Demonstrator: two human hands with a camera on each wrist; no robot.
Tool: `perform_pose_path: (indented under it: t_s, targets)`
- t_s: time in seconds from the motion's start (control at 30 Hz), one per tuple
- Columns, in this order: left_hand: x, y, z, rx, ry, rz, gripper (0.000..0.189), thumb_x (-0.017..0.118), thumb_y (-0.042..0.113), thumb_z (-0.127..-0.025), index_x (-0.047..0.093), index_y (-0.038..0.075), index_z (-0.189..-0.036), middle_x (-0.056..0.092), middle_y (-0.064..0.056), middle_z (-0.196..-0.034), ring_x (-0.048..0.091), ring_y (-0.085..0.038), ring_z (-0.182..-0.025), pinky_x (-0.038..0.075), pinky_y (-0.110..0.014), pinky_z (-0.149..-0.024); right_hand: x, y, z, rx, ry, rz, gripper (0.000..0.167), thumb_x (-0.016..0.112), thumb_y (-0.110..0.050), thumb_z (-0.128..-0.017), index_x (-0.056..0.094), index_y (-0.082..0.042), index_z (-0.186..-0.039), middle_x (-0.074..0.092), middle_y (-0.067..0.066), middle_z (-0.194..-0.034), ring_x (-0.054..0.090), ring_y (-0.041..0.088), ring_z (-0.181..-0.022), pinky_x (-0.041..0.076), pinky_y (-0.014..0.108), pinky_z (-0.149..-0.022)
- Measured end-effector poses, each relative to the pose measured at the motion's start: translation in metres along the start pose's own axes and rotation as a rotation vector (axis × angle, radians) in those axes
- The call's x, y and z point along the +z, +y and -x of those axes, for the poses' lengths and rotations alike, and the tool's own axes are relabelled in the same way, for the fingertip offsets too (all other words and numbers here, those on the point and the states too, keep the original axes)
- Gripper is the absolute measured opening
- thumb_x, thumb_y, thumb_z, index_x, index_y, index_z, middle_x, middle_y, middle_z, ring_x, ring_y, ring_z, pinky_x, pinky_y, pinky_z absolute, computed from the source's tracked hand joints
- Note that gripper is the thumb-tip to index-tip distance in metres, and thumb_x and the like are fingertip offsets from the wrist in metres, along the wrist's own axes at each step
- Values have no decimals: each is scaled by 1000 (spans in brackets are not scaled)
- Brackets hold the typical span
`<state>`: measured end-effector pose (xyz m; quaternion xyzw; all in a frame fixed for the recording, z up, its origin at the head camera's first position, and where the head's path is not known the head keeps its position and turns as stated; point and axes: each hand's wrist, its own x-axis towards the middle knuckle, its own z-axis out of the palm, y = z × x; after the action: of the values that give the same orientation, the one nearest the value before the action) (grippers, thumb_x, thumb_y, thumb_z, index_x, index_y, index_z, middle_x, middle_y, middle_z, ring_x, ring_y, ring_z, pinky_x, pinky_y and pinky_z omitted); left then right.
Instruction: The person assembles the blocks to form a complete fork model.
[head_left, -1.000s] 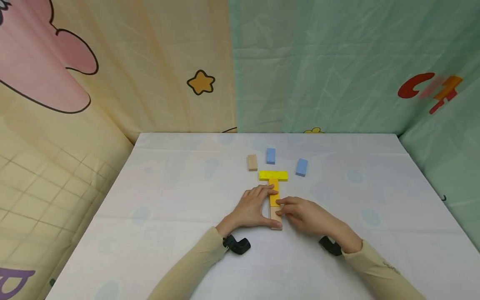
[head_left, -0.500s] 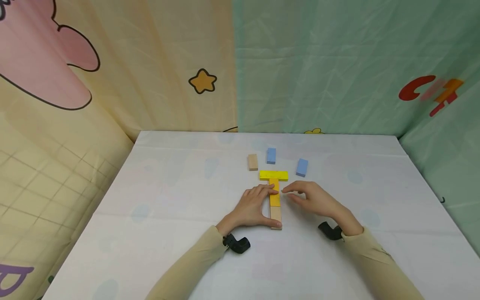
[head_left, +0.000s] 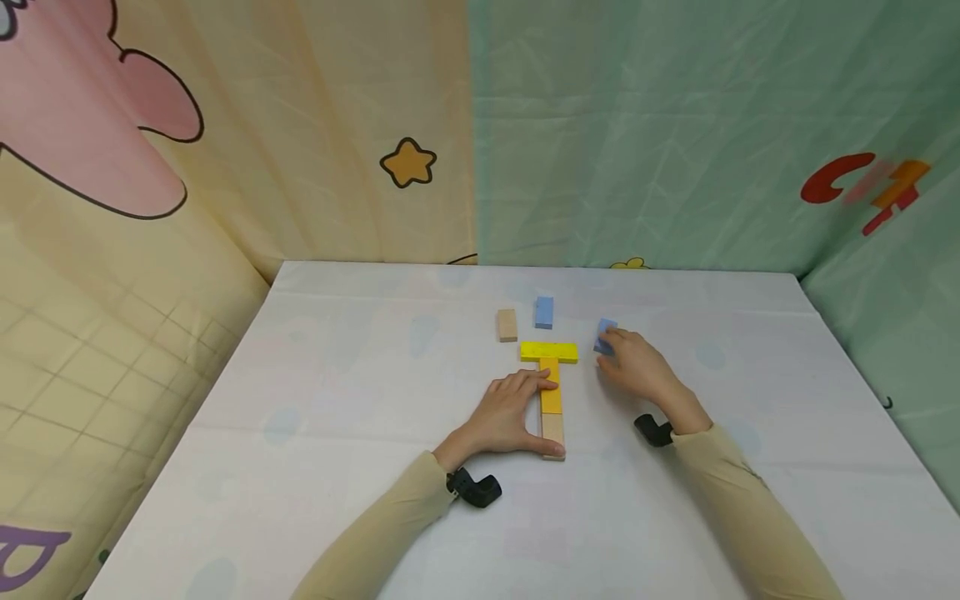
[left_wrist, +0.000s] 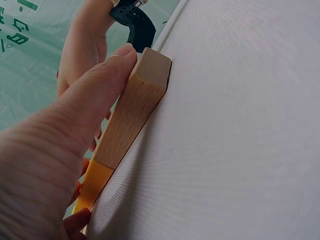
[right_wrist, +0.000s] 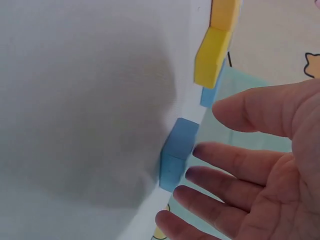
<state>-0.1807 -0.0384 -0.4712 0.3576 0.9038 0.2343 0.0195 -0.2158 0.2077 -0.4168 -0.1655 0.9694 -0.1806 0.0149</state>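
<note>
A yellow block [head_left: 549, 352] lies crosswise above an orange block [head_left: 551, 402] and a plain wooden block [head_left: 552, 429], set end to end as a T. My left hand [head_left: 502, 417] rests along this stem, fingertips on the orange block and thumb on the near end of the wooden one. At the upper right, my right hand [head_left: 641, 367] is over a blue block [right_wrist: 175, 160], partly covering it in the head view. In the right wrist view its fingers are spread and relaxed, fingertips right beside that block, thumb apart from it.
Behind the T lie another blue block [head_left: 543, 312] and a loose plain wooden block [head_left: 507, 325]. The white-covered table [head_left: 360, 350] ends at the back against printed curtains [head_left: 637, 133]. Each wrist carries a black camera [head_left: 476, 489].
My right hand has left the side of the wooden and orange blocks and moved up and right to the blue block. The left hand has stayed in place on the stem.
</note>
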Motion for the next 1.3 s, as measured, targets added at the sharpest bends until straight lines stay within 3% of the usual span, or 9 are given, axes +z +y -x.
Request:
perform_pose_path:
  t_s: [0.37, 0.93, 1.3]
  targets:
    - [-2, -2, 1, -3, 15, 7, 93, 70, 72, -64, 42, 22, -138, 29, 5, -151, 28, -13, -134, 28, -38, -101, 3, -1, -18, -52, -51, 28, 38, 56, -6, -93, 52, 14, -126, 45, 32, -132, 41, 46, -123, 32, 53, -101]
    - [-1, 0, 0, 6, 17, 13, 93, 70, 72, -65, 43, 21, -137, 29, 5, -151, 29, -13, -133, 29, -39, -100, 15, -8, -35, -11, -83, 5, 44, 50, -8, -96, 44, 6, -137, 35, 30, -142, 34, 45, -129, 29, 54, -103]
    - [0, 0, 0, 2, 9, 8, 92, 70, 72, -65, 43, 21, -137, 29, 5, -151, 28, -13, -134, 29, -38, -100, 15, -11, -35, 4, -97, 1, 44, 49, -8, -96, 44, 5, -138, 36, 26, -144, 36, 43, -128, 31, 55, -101]
